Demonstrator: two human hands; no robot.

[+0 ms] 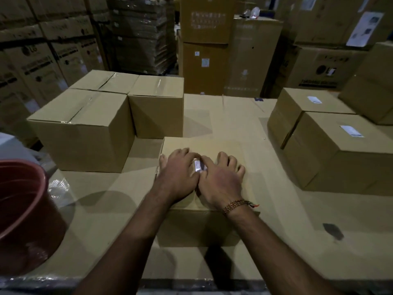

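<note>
Left hand (178,175) and right hand (221,182) press flat, fingers spread, on a small white label (198,166) atop the centre brown cardboard box (202,143). A bare cardboard sheet (272,158) lies open beyond its right edge.

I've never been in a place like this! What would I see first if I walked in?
Right in the middle, the left hand and the right hand press a small white label onto the top of a cardboard box. A big red bucket sits at the near left. A labelled box stands on the right.
</note>
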